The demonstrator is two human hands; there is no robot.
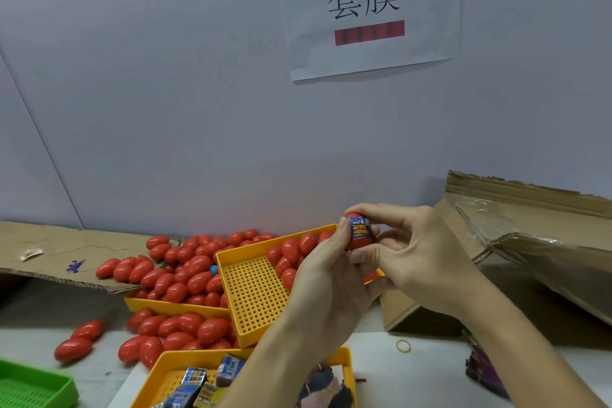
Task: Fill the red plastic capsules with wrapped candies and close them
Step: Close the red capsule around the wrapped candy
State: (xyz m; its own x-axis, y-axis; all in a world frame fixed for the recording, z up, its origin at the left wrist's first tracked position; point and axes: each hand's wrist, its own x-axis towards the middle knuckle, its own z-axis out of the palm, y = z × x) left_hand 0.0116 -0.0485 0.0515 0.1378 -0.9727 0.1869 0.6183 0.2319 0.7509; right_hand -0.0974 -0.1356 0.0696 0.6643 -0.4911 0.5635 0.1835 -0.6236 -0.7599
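Note:
Both hands meet above the tilted yellow perforated tray (251,295). My left hand (328,278) and my right hand (414,242) together pinch one red capsule (359,243) with a blue printed wrapper (359,228) around its middle. Several red capsules (291,252) lie in the tray's far corner. A big pile of red capsules (185,272) covers a second yellow tray and the table to the left. Blue wrapped packets (195,381) lie in a near yellow tray (165,371).
An open cardboard box (530,242) with plastic liner stands at the right. Flat cardboard (49,252) lies at the back left. A green tray (29,387) sits at the bottom left corner. A rubber band (403,346) and dark packets (483,371) lie right.

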